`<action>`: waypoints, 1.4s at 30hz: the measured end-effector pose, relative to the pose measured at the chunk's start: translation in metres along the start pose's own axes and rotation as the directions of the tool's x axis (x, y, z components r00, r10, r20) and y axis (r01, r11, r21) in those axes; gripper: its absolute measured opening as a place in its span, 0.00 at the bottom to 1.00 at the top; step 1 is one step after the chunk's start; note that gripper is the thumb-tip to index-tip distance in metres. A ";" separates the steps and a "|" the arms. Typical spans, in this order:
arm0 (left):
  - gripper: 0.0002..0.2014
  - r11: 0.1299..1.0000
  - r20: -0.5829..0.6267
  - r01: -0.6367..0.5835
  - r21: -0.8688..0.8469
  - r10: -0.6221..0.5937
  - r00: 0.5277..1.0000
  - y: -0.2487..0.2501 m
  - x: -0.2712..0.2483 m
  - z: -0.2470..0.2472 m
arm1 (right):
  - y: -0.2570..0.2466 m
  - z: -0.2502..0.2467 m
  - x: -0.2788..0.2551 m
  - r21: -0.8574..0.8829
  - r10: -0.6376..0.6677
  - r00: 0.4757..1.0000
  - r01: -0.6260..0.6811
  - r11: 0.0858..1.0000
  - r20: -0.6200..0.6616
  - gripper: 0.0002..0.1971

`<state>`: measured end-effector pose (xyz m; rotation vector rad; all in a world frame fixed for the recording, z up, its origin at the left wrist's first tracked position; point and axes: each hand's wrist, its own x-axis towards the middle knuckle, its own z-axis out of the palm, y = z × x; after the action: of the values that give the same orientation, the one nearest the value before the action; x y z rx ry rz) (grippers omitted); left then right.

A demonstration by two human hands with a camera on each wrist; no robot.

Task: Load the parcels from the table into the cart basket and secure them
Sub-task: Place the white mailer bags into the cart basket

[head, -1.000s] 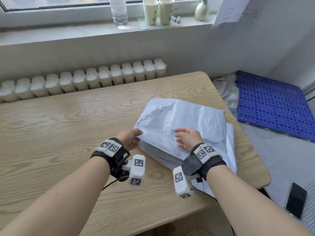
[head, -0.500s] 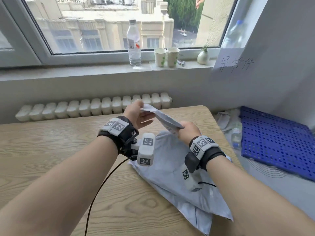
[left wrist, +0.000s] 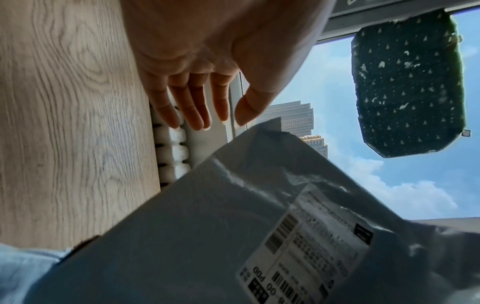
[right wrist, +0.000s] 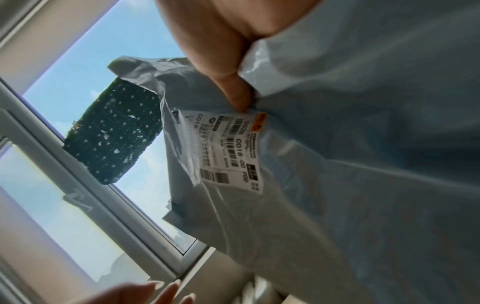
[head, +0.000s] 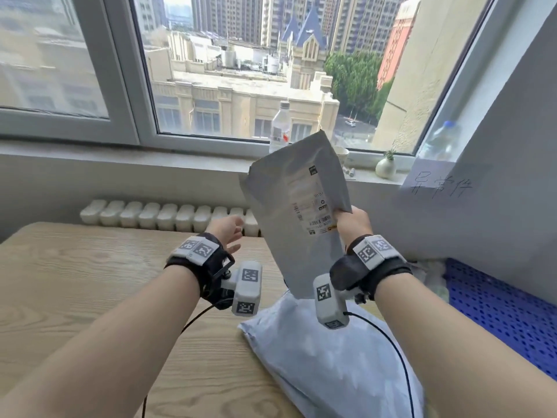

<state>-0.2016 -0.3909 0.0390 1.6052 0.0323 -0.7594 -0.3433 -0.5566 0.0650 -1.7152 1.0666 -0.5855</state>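
Observation:
My right hand [head: 351,220] pinches the edge of a flat grey mailer parcel [head: 297,206] and holds it upright above the wooden table [head: 75,282], its white shipping label [right wrist: 228,148] facing me. In the right wrist view the thumb [right wrist: 233,92] presses on the parcel [right wrist: 311,185] beside the label. My left hand [head: 227,233] hovers to the left of the parcel with fingers [left wrist: 194,107] straight and spread, holding nothing. A second, pale blue soft parcel [head: 331,357] lies on the table under my right forearm. No cart basket shows in any view.
A white radiator [head: 165,217] runs behind the table. The windowsill carries a water bottle [head: 280,125], a cup and a small vase [head: 385,167]. A blue perforated plastic panel [head: 497,312] lies on the floor to the right. A paper note [head: 440,185] hangs on the right wall.
Both hands lifted the top grey parcel off the pile. The left hand then let go and opened, while the right hand raised the parcel upright. The head view tilted up toward the window.

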 end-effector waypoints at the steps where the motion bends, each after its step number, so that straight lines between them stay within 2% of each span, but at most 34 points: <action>1: 0.03 1.000 -0.008 0.003 -0.004 -0.003 1.000 0.000 0.001 -0.005 | -0.006 0.006 -0.003 0.018 0.001 1.000 -0.001 1.000 0.027 0.10; 5: 0.05 0.999 -0.046 -0.028 0.023 0.029 0.999 -0.002 0.003 -0.026 | -0.015 0.036 -0.008 0.094 0.008 0.995 -0.017 0.995 0.098 0.07; 7: 0.02 0.999 -0.096 -0.018 0.050 0.023 0.995 -0.006 0.005 -0.039 | -0.019 0.048 -0.012 0.096 0.023 0.993 -0.034 0.995 0.118 0.06; 10: 0.07 0.994 -0.143 0.017 0.110 -0.002 0.990 -0.012 0.008 -0.059 | -0.023 0.060 -0.013 0.128 0.049 0.982 -0.073 0.989 0.183 0.08; 13: 0.10 0.994 -0.124 0.049 0.096 -0.037 0.992 -0.022 0.003 -0.077 | -0.025 0.074 -0.012 0.064 0.065 0.970 -0.082 0.995 0.233 0.11; 15: 0.11 0.996 -0.128 0.064 0.066 -0.055 0.990 -0.029 -0.008 -0.088 | -0.023 0.089 -0.012 -0.019 0.066 0.954 -0.063 0.998 0.293 0.17; 19: 0.06 0.995 -0.263 0.084 0.056 -0.067 0.963 -0.041 -0.017 -0.122 | -0.022 0.123 -0.021 -0.133 0.081 0.933 -0.036 0.990 0.350 0.20; 22: 0.03 0.997 -0.382 0.047 0.056 -0.022 0.924 -0.045 -0.017 -0.162 | -0.028 0.150 -0.035 -0.165 0.098 0.929 -0.040 0.985 0.356 0.18; 25: 0.12 0.997 -0.461 -0.028 0.070 0.057 0.886 -0.054 -0.008 -0.216 | -0.035 0.176 -0.053 -0.156 0.127 0.911 -0.070 0.985 0.392 0.21; 27: 0.11 0.994 -0.507 -0.083 0.069 0.106 0.855 -0.052 -0.008 -0.249 | -0.047 0.198 -0.064 -0.102 0.114 0.909 -0.079 0.992 0.401 0.23; 30: 0.10 0.980 -0.598 -0.153 0.129 0.200 0.776 -0.032 -0.043 -0.283 | -0.070 0.232 -0.086 0.039 0.042 0.932 -0.060 0.997 0.360 0.30; 32: 0.05 0.966 -0.638 -0.160 0.202 0.254 0.727 -0.019 -0.070 -0.303 | -0.087 0.255 -0.108 0.068 -0.013 0.925 -0.014 0.998 0.381 0.29; 34: 0.01 0.955 -0.666 -0.150 0.256 0.286 0.689 -0.014 -0.086 -0.334 | -0.103 0.281 -0.134 0.140 -0.040 0.876 -0.032 0.990 0.480 0.21; 36: 0.04 0.937 -0.663 -0.125 0.326 0.321 0.676 -0.015 -0.094 -0.371 | -0.120 0.308 -0.167 0.185 -0.081 0.799 -0.038 0.982 0.596 0.12; 37: 0.06 0.924 -0.642 -0.115 0.365 0.339 0.688 -0.016 -0.098 -0.390 | -0.127 0.322 -0.184 0.173 -0.123 0.772 0.017 0.985 0.623 0.10; 39: 0.11 0.900 -0.590 -0.100 0.424 0.358 0.723 -0.019 -0.104 -0.423 | -0.143 0.352 -0.221 0.177 -0.254 0.726 0.182 0.967 0.639 0.13; 41: 0.13 0.880 -0.566 -0.093 0.466 0.377 0.733 -0.021 -0.110 -0.454 | -0.157 0.383 -0.259 0.152 -0.416 0.685 0.413 0.898 0.598 0.19; 42: 0.13 0.869 -0.558 -0.097 0.485 0.393 0.731 -0.022 -0.112 -0.469 | -0.164 0.397 -0.276 0.142 -0.495 0.641 0.521 0.842 0.586 0.21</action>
<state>-0.0888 0.0776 0.0662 2.1821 0.1504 0.0529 -0.1076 -0.1035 0.0866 -2.0528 0.1148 -0.3008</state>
